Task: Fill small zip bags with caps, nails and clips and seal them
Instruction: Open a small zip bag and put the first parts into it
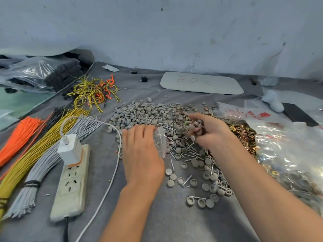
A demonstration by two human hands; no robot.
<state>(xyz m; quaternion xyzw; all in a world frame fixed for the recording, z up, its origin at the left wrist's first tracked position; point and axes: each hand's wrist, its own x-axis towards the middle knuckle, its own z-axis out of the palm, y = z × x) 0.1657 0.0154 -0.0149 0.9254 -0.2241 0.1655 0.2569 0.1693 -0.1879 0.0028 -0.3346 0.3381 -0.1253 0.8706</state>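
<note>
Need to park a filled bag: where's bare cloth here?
Bare cloth lies near you, between the left forearm and right forearm, and far off between the caps and the board. Crowded: wires left, nails by the right hand, clips right.

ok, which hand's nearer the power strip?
Left. The left hand, gripping a zip bag, is just right of the power strip; the right hand, holding caps, is farther right over the nails.

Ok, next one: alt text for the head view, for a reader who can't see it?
A person's left hand holds a small zip bag while the right hand grips a handful of grey caps beside it, over loose caps and nails on a grey cloth. Brass clips lie to the right; wire bundles and a power strip to the left.
</note>
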